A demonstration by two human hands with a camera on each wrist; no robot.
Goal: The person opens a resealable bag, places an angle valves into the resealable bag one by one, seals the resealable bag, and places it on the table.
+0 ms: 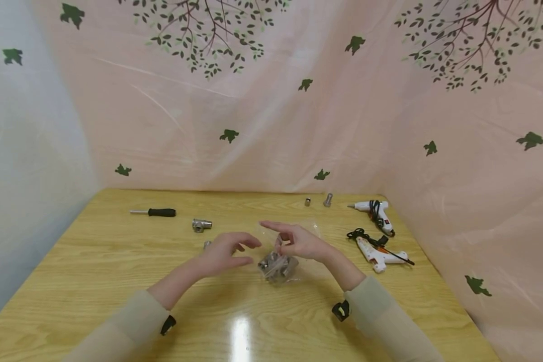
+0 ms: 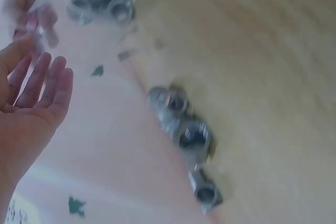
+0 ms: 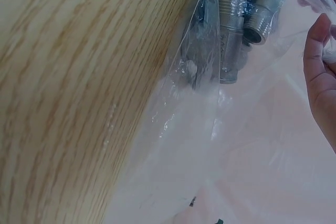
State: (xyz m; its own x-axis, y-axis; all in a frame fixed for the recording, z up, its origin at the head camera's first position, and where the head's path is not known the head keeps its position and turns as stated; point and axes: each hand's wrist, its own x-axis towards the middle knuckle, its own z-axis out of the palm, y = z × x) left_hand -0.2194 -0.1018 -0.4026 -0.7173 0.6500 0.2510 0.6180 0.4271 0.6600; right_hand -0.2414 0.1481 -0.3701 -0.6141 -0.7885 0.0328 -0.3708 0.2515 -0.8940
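A clear plastic bag [image 3: 163, 150] holding several metal pipe fittings [image 1: 276, 265] lies on the wooden table in front of me. My right hand [image 1: 305, 244] pinches the bag's upper part between thumb and fingers, index finger stretched out to the left. To the left of the bag is my left hand [image 1: 226, 254], its fingers apart and holding nothing. In the left wrist view the palm of the left hand [image 2: 31, 108] faces up, fingers slightly bent. Loose metal fittings [image 2: 191, 135] stand near it, and a tee fitting [image 1: 201, 224] lies beyond it.
A black-handled screwdriver [image 1: 162, 212] lies at the far left of the table. Two small metal pieces, a short one [image 1: 307, 201] and a longer one [image 1: 328, 200], stand near the back edge. At right lie two white glue guns [image 1: 384, 221] with black cords. A leaf-print cloth [image 1: 271, 110] hangs behind.
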